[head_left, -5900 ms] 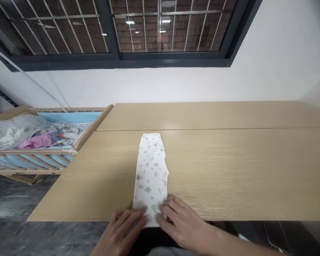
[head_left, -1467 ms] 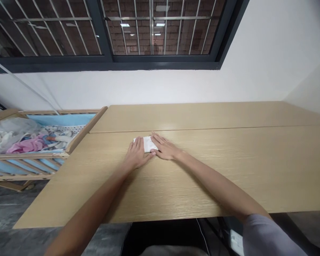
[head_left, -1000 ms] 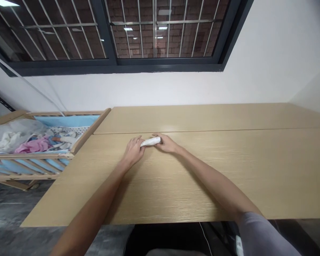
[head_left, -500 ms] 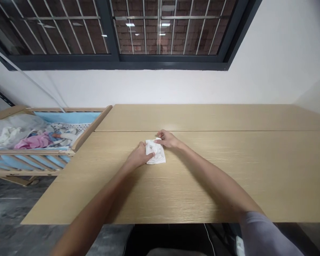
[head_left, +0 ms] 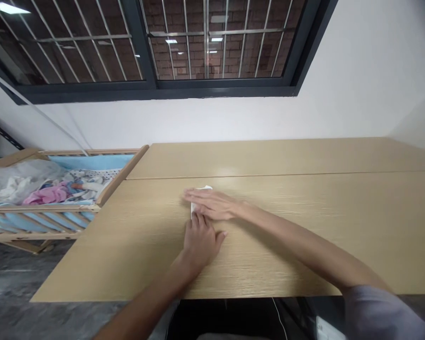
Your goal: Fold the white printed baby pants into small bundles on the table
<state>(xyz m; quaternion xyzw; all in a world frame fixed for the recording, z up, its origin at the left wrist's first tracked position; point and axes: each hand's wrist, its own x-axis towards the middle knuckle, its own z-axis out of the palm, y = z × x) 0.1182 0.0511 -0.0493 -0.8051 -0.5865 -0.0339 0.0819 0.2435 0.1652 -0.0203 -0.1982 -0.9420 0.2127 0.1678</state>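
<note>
A small folded white cloth [head_left: 207, 187] lies on the wooden table [head_left: 304, 226], mostly covered by my hands. Only its far corner and a strip of its left side show. My right hand [head_left: 212, 204] is laid flat across it, fingers stretched to the left and slightly blurred. At the near edge of the cloth, my left hand [head_left: 201, 238] rests palm down, its fingertips meeting the underside of the right hand and its thumb out to the right. Neither hand grips the cloth.
On the left stands a wooden crib [head_left: 122, 177] with blue lining, holding a pink cloth [head_left: 49, 193], other fabrics and a translucent plastic bag [head_left: 28, 172]. A seam runs across the table. Behind it are a white wall [head_left: 184, 120] and a barred window [head_left: 212, 61].
My left hand let go of the cloth's left side and moved to its near edge. My right hand went from pinching the far right corner to lying flat over the cloth. The view shifted slightly.
</note>
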